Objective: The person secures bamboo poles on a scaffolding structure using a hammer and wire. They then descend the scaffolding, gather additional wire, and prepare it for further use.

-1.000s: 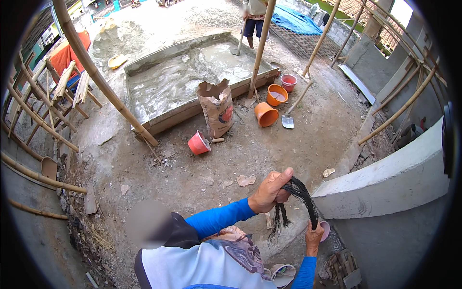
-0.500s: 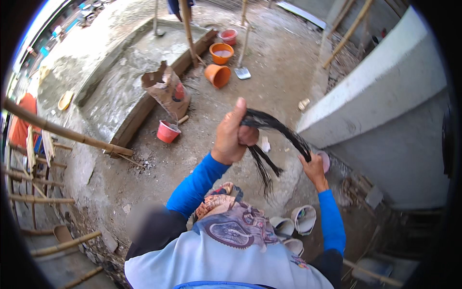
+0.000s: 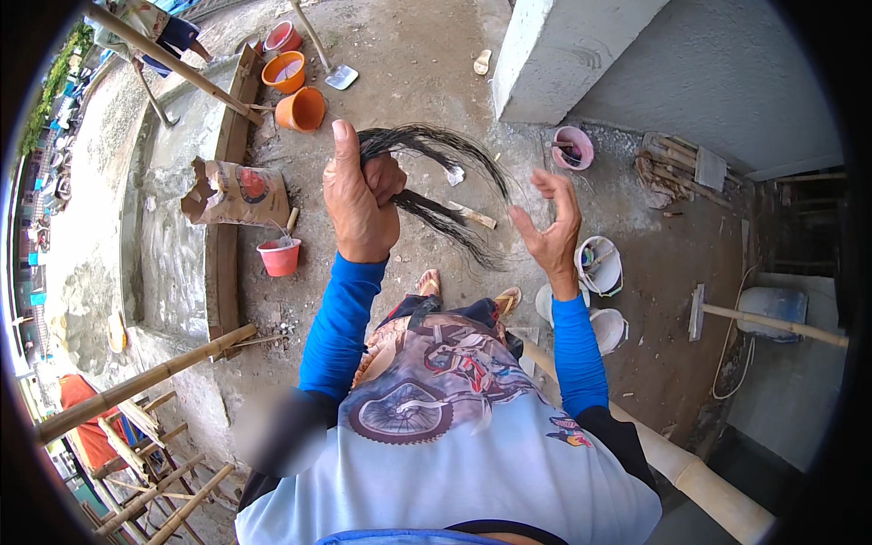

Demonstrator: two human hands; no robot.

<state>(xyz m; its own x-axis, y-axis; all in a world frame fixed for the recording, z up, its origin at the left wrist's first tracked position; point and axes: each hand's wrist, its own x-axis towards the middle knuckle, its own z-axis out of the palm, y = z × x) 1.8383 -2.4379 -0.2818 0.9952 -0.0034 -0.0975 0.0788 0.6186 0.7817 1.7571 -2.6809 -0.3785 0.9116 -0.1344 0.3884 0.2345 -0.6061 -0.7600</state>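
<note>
My left hand (image 3: 363,195) is closed in a fist around a bundle of thin black strands (image 3: 436,139), thumb pointing up. The bundle curves out of the fist to the right in an arch, and its loose ends fan out below. Whether the strands are wire or fibre I cannot tell. Just right of the bundle's tips, my right hand (image 3: 552,222) is open, fingers apart and bent, with nothing in it. Both hands are raised in front of my chest, above the ground.
Orange buckets (image 3: 301,109), a torn paper sack (image 3: 238,193) and a red bucket (image 3: 279,255) stand at the left near a concrete-filled wooden form (image 3: 222,282). White buckets (image 3: 600,266) and a pink bucket (image 3: 572,147) are at the right. Bamboo poles (image 3: 145,383) cross the lower left. A person (image 3: 168,36) stands far left.
My right hand has let go of the far end of the black bundle and opened. The strands' ends have spread. My view has turned toward the right.
</note>
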